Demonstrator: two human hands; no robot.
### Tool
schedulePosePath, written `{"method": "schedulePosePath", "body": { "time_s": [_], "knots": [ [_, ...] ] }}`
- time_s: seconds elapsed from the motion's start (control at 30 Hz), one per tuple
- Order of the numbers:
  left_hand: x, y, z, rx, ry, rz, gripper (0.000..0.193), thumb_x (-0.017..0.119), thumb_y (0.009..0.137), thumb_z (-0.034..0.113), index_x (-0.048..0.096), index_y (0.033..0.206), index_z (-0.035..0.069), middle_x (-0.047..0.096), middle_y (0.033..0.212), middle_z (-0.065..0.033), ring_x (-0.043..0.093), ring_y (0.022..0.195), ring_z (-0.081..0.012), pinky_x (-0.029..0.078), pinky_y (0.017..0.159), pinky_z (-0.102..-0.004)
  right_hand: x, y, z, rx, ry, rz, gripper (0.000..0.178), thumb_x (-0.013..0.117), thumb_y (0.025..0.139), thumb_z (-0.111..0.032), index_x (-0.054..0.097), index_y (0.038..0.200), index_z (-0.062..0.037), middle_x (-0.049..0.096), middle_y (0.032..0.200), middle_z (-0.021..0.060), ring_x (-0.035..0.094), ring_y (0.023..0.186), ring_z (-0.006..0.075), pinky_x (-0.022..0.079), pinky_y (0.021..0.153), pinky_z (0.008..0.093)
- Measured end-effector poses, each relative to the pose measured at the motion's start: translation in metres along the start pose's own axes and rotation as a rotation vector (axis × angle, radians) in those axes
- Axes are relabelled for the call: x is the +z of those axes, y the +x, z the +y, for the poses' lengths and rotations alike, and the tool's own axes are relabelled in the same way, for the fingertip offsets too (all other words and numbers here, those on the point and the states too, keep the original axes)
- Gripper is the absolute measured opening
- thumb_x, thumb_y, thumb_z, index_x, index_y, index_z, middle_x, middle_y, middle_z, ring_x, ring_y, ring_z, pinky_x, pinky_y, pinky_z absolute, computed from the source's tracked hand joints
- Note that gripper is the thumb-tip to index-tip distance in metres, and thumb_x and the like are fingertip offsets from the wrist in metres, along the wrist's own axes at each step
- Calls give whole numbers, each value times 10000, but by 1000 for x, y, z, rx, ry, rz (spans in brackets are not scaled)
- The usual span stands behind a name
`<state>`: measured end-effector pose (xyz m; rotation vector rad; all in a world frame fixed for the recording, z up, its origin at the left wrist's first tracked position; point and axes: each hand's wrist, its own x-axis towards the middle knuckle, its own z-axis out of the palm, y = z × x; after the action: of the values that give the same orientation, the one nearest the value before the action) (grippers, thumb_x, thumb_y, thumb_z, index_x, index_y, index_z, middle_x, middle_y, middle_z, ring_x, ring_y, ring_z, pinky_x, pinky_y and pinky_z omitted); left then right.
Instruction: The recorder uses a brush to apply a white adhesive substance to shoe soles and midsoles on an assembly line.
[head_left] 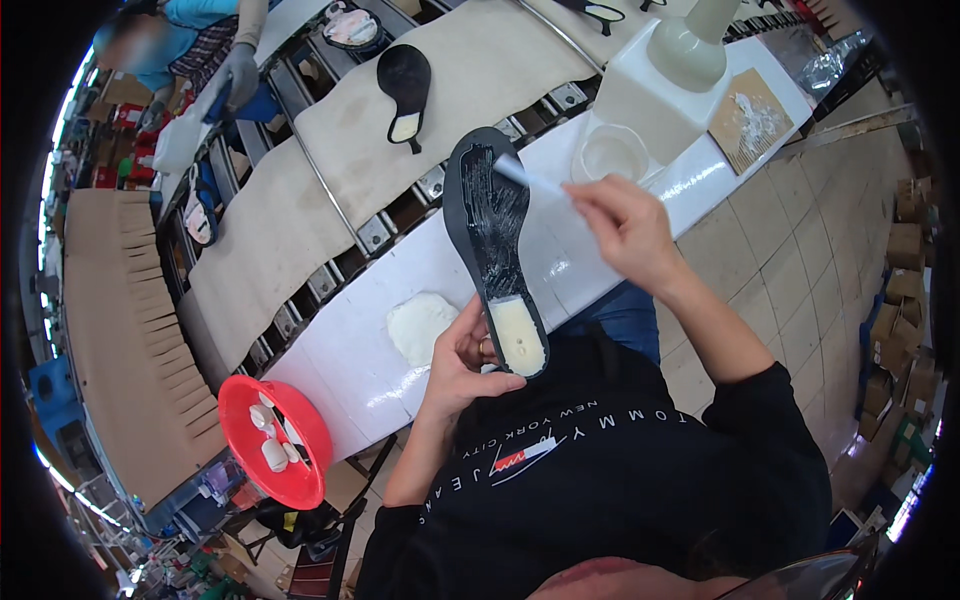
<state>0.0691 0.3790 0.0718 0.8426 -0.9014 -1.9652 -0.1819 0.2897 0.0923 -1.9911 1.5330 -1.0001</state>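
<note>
My left hand (458,362) is wrapped around the heel end of a black shoe sole (492,235) and holds it over the white table. A wet, glossy coating with streaks lies on the forefoot and middle of the sole. In its heel sits a cream insert (518,338). My right hand (632,232) pinches a thin, pale brush-like tool (528,178), blurred by motion, whose far end is at the forefoot. A white round pad or cloth (420,328) lies on the table beside my left hand.
A translucent tub (612,155) and a white box-like container (650,95) stand at the right, near cardboard with white residue (748,120). A red basin (278,440) holds white pieces. Beyond the table, a conveyor (300,190) carries another sole (404,85). A co-worker's gloved hand (240,75) is far left.
</note>
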Motion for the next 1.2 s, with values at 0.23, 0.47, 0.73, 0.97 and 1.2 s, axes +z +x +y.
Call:
{"method": "schedulePosePath", "body": {
  "time_s": [0.23,0.47,0.73,0.97,1.2],
  "knots": [
    [-2,-4,7,12,15,4,1073,769,544,-90,240,1476,-29,524,1321,-137,611,1065,-183,505,849,-281,5,29,28,-8,-127,89,130,639,844,-115,714,950,-121,596,756,78,618,675,259,478,595,357],
    [-6,-11,10,3,-3,-4,1069,775,539,-75,254,1471,-31,554,1277,-135,624,1033,-177,506,847,-278,14,33,19,-105,-268,39,142,668,833,-118,723,962,-139,603,764,67,615,659,244,472,575,349],
    [-8,-16,12,10,-19,14,1072,784,539,-67,254,1470,-36,568,1256,-129,626,1018,-171,502,830,-262,14,5,3,-167,-111,-74,135,691,790,-115,726,917,-143,584,734,53,617,646,252,480,556,361],
    [-11,-18,13,27,-10,13,1080,789,537,-76,250,1471,-34,581,1239,-136,636,987,-169,510,797,-255,14,28,33,-16,-232,60,119,659,825,-133,721,923,-107,611,731,97,619,652,290,487,585,374],
    [-13,-23,10,34,5,37,1063,774,544,-97,263,1472,-21,622,1153,-140,652,902,-151,509,734,-233,18,41,9,-169,-218,-102,115,646,855,-141,714,936,-94,636,788,103,631,684,275,481,601,359]
  ]
}}
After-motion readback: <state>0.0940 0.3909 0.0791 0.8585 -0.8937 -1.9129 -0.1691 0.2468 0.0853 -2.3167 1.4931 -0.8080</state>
